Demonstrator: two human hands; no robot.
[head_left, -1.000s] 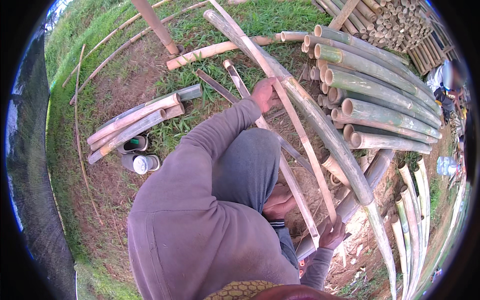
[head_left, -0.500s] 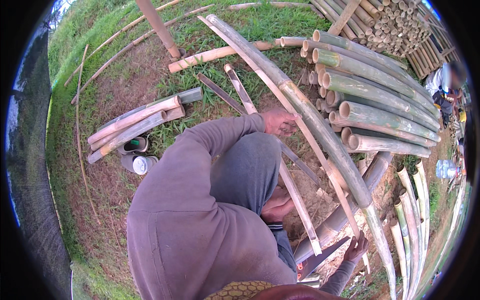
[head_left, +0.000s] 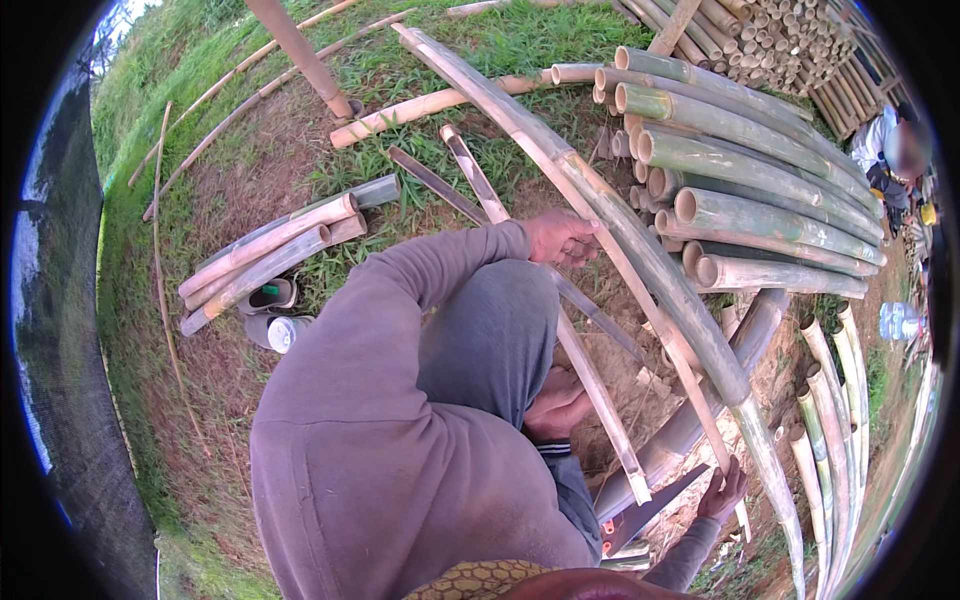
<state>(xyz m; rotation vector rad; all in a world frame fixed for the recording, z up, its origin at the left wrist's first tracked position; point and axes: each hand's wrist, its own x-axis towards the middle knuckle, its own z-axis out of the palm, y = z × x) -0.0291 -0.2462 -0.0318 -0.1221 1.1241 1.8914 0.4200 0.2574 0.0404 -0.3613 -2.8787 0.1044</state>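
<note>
A long, narrow split bamboo strip (head_left: pixel 640 290) runs slantwise in front of me, lying close along a thick greyish-green bamboo pole (head_left: pixel 690 310). My left hand (head_left: pixel 565 238) is closed at the strip's edge around its middle, with the fingers curled against it. Down at the strip's near end, my right hand (head_left: pixel 722 492) grips it with thumb and fingers. Below the strip, the pole crosses over another thick bamboo pole (head_left: pixel 665 450) on the ground. Next to my bare feet lies a second split strip (head_left: pixel 590 390). A saw (head_left: pixel 655 510) with a dark blade and orange on its handle rests near my right forearm.
Stacked bamboo poles (head_left: pixel 750 160) lie at the right, with more upright-leaning poles (head_left: pixel 825 430) below them. Cut bamboo pieces (head_left: pixel 275 250) and shoes (head_left: pixel 270 295) are on the grass at left. A person (head_left: pixel 895 160) is at the far right, above a clear water jug (head_left: pixel 900 322).
The strip's far part has closed in against the thick pole, where a gap showed before. Both hands keep their hold in nearly the same places. The whole view has shifted slightly.
</note>
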